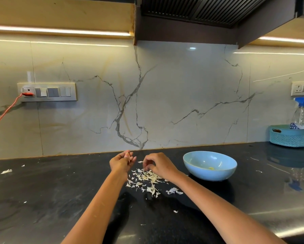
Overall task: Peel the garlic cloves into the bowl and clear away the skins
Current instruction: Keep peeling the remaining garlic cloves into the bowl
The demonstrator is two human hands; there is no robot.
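With the left hand (122, 162) pinching a small garlic clove (129, 160) and the right hand (156, 164) loosely curled, seemingly holding nothing, over the papery white skins (147, 178), flakes may scatter beyond the glazed pale-blue bowl (210, 165).

no legible text, labels or numbers

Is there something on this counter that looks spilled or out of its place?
Yes. Garlic skins lie in a loose heap on the black counter beside the blue bowl. Stray flakes have scattered far from the heap, for example one at the left and another near the front. Nothing looks damaged.
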